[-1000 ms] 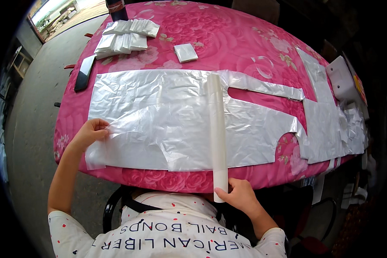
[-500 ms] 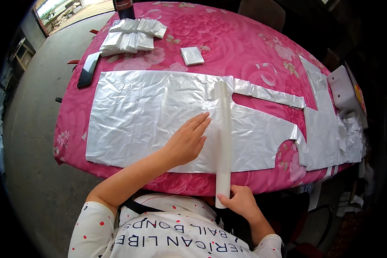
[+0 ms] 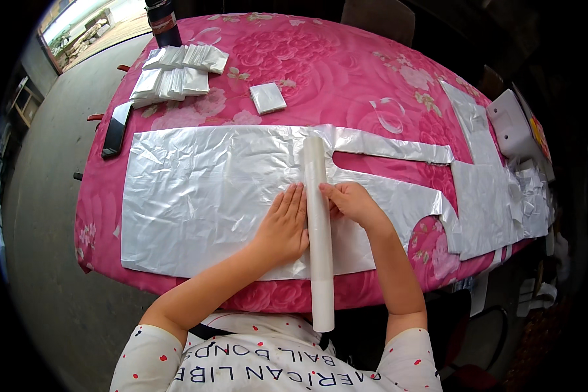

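A long whitish tube [image 3: 319, 261] lies front to back across a flat sheet of thin silvery-white plastic [image 3: 183, 196]; its near end sticks out past the table edge. The sheet has strap-like cut-outs at its right end, like a plastic apron. My left hand [image 3: 284, 228] lies flat on the sheet, fingers stretched out, their tips against the tube's left side. At the tube's right side, my right hand [image 3: 353, 204] is closed on it, thumb over the edge and fingers curled, partly hidden.
Stacks of folded plastic packets [image 3: 176, 75], one single packet [image 3: 268, 98], a black phone [image 3: 116, 130] and a dark bottle [image 3: 163, 25] stand on the pink flowered tablecloth [image 3: 346, 65]. More plastic sheeting [image 3: 483, 202] and a white box [image 3: 508, 124] are at the right.
My right hand has gone from the tube's near end up to its middle. My left hand has come down flat beside the tube. The view has shifted slightly.
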{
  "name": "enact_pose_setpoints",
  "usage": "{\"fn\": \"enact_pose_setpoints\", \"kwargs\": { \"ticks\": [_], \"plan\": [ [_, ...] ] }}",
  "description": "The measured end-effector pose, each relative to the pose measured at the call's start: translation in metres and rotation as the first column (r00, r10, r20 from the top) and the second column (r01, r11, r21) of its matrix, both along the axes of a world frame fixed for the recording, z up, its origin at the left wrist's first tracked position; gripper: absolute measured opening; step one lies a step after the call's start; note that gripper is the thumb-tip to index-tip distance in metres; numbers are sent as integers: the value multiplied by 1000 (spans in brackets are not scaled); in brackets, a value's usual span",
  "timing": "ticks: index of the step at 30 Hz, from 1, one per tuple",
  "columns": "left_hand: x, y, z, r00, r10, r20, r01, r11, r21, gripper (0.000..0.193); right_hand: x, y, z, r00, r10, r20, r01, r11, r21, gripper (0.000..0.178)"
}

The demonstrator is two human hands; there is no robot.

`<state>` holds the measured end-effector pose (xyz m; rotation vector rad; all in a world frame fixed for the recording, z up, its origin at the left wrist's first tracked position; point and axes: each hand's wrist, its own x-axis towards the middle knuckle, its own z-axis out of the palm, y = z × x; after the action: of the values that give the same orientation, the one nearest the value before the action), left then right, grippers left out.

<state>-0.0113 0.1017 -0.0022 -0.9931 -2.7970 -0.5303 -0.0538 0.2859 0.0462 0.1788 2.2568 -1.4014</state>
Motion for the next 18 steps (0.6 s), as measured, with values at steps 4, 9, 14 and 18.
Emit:
{"fn": "enact_pose_setpoints", "kwargs": {
  "ticks": [4,9,14,18],
  "plan": [
    [0,-2,2,1000,3,6,-3,1000,-25,67,-62,-13,-12,950,-292,107,308,830,-466,32],
    [0,-2,-3,1000,6,30,-7,999,41,67,-92,16,-49,696,-645,315,505,128,-853,18],
    [2,-1,0,999,8,35,-10,999,52,66,-94,116,-12,536,-807,249,243,-135,-961,21],
    [2,-1,-3,1000,20,19,-20,999,28,65,-86,115,46,528,-844,-97,47,144,-988,26]
  ]
}}
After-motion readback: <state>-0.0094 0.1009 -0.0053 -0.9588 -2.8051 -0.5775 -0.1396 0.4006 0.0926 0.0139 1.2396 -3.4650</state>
